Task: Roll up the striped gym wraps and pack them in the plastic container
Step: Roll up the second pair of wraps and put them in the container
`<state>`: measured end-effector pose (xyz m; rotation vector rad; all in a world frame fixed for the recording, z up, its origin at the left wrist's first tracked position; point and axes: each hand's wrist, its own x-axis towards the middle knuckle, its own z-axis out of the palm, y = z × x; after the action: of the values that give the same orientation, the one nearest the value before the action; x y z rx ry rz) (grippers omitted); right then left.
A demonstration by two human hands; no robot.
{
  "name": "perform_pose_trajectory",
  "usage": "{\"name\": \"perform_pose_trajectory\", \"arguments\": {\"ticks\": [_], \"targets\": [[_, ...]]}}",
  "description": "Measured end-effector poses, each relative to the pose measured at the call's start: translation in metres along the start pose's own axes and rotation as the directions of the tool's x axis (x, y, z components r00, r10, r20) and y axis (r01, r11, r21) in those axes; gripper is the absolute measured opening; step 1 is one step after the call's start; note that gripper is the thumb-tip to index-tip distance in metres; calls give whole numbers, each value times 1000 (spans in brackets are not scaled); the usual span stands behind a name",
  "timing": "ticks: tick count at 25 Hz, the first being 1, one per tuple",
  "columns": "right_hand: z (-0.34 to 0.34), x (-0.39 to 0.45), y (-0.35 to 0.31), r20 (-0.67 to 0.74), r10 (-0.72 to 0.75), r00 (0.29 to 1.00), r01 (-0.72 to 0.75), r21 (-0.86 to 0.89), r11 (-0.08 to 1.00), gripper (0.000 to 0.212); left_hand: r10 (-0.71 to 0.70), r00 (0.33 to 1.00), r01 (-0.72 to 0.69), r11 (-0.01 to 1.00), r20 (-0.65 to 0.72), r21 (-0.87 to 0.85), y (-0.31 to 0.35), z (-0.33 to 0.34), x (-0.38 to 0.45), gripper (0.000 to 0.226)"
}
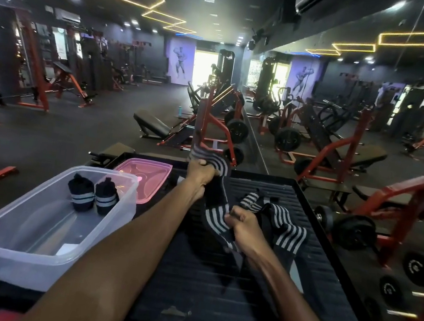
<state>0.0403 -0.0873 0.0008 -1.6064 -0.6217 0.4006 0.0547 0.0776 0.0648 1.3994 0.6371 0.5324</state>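
Note:
A black wrap with white stripes (214, 217) is stretched between my hands over the black ribbed platform (214, 284). My left hand (199, 172) grips its far end, raised at the platform's back edge. My right hand (243, 227) grips the wrap nearer to me. Another striped wrap (284, 227) lies loose and crumpled just right of my right hand. The clear plastic container (13, 251) stands on the platform's left side, and two rolled wraps (91, 194) stand upright at its far end.
A pink lid (148, 175) lies behind the container. Dumbbells (354, 231) sit on the floor to the right, by a red bench frame. Red and black gym machines and a mirror wall fill the room beyond.

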Motion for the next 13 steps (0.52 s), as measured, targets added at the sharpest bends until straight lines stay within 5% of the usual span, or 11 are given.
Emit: {"name": "perform_pose_trajectory", "arguments": {"ticks": [5, 10, 13], "targets": [[-6, -22, 1, 255, 203, 945, -183, -99, 978, 38, 84, 996, -84, 991, 10, 107, -4, -2, 11, 29], [-23, -20, -33, 386, 541, 747, -220, -625, 749, 17, 39, 996, -68, 923, 83, 379, -50, -7, 10, 28], [-43, 8, -39, 76, 300, 951, -184, -642, 745, 25, 13, 994, -71, 839, 110, 540, -70, -14, 8, 28]]}}
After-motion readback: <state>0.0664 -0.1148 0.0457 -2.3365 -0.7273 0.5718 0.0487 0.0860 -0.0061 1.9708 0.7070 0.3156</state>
